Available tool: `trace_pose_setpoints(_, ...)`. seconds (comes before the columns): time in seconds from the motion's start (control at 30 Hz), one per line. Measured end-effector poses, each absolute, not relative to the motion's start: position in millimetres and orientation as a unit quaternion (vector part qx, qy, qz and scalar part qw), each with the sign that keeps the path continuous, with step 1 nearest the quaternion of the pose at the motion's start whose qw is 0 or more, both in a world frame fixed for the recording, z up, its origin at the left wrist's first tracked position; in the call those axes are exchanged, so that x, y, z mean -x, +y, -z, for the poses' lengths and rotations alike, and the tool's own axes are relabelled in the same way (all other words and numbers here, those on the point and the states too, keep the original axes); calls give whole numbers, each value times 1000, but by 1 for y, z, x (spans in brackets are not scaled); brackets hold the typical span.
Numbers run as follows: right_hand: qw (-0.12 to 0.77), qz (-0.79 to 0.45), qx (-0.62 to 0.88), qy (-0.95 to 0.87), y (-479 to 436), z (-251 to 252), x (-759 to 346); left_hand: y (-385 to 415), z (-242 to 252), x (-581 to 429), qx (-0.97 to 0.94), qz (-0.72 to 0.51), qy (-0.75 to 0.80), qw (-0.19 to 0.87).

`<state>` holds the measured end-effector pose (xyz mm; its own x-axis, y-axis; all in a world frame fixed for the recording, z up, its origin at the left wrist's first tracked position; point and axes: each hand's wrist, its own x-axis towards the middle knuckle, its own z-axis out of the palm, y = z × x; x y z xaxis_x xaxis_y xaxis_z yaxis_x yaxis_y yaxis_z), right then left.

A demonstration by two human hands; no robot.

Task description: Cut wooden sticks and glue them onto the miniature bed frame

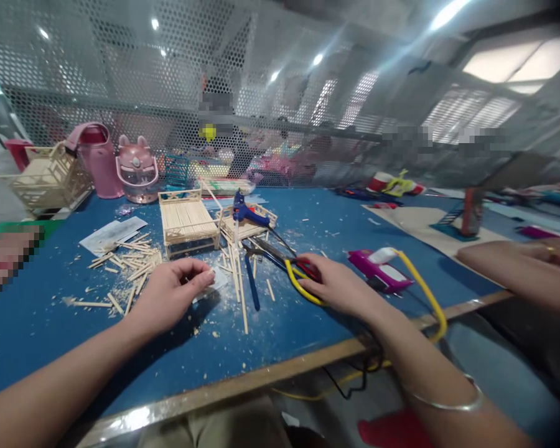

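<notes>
At the near edge of the blue desk, we log both hands low over the surface.

Left hand: thumb and fingers pressed together in a pinch on something too small to make out. It sits just beside a white scrap, among the shavings.

Right hand: palm down over the cutters, fingers laid together across the red and yellow handles. We cannot tell whether they actually grip. The cutters lie flat on the desk, right of centre, probably kept on that side for easy reach.

Loose sticks lie scattered by the left hand. The stick bed and a smaller frame stand farther back, likely out of the hands' way. The blue glue gun rests on the smaller frame, nozzle off the desk. A pink tool lies just right of the right hand.

At far right a co-worker's forearm rests well apart.
</notes>
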<state>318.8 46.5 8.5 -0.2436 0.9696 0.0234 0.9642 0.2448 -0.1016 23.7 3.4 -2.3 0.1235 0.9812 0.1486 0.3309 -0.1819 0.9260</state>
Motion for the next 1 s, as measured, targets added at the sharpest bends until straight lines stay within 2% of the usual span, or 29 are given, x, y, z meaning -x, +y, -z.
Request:
trace_pose_setpoints(0.17,8,-50,677,-734,45,-19,-314,3,1,-23,-630,-441,501,398)
trace_pose_setpoints(0.27,26,-44,673,-738,41,-19,-321,1,-2,-23,-628,-460,487,396)
trace_pose_setpoints(0.43,173,-24,595,-785,30,-19,-320,1,-4,-23,-615,-492,462,407)
trace_pose_setpoints(0.57,259,-96,460,-844,26,-28,-275,1,-3,-22,-601,-525,456,393)
trace_pose_setpoints(0.77,232,-173,345,-893,40,-32,-206,1,-6,-19,-589,-547,452,387)
trace_pose_setpoints(1.0,261,-213,298,-893,43,-10,-209,3,-1,-15,-608,-543,435,383)
